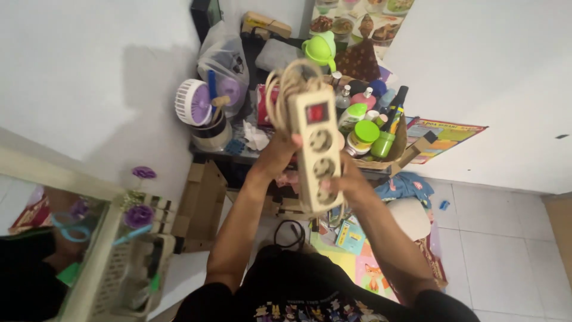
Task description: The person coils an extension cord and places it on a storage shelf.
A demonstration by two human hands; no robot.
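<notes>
I hold a cream power strip (317, 149) with a red switch and three round sockets upright in front of me. Its cream cord (285, 89) is coiled in loops at the top left of the strip. My left hand (275, 156) grips the strip's left side, thumb near the upper socket. My right hand (351, 182) holds the lower right side from behind, mostly hidden by the strip.
A cluttered low table (238, 156) behind carries a small white fan (192, 102), a plastic bag (225, 62), a green jug (320, 48) and a basket of bottles (372, 128). Cardboard (199, 203) leans below. A basket with purple flowers (138, 238) stands at the left. Papers litter the tiled floor (506, 238).
</notes>
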